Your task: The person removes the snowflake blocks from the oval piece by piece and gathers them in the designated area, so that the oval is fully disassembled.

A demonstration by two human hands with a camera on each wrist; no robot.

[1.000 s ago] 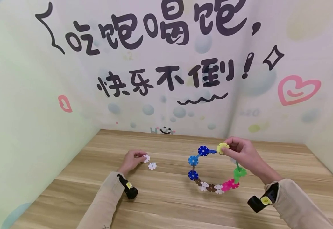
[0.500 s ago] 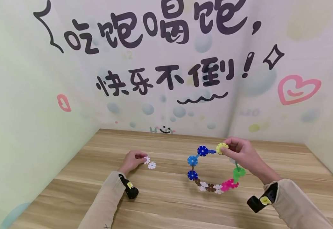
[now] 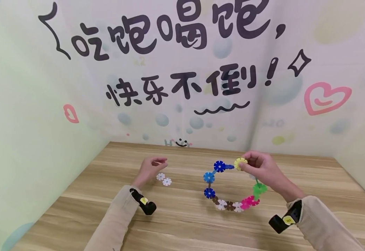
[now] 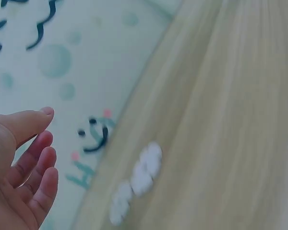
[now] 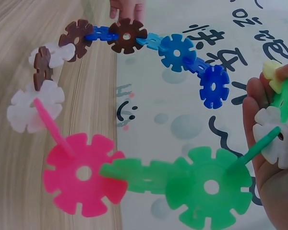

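My right hand (image 3: 265, 170) pinches a yellow notched plastic disc (image 3: 240, 164) at one end of a chain of interlocking snowflake discs. The chain hangs in a loop above the table, with pink (image 5: 62, 177), green (image 5: 194, 201), white, brown and blue pieces. A dark blue disc (image 5: 214, 86) forms the other end, apart from the hand in the right wrist view. A white disc (image 5: 271, 139) of the chain lies against the right palm. My left hand (image 3: 151, 169) holds nothing, fingers loosely bent, just above two white discs (image 3: 167, 181) on the table; these are blurred in the left wrist view.
The wood-grain table (image 3: 182, 226) meets a printed cloth backdrop (image 3: 182, 125) at its back edge. A pale wall (image 3: 28, 157) stands on the left. Each wrist wears a black camera strap.
My left hand has let go of a white disc, now beside the other one, and risen slightly. The right hand and chain have shifted a little left.
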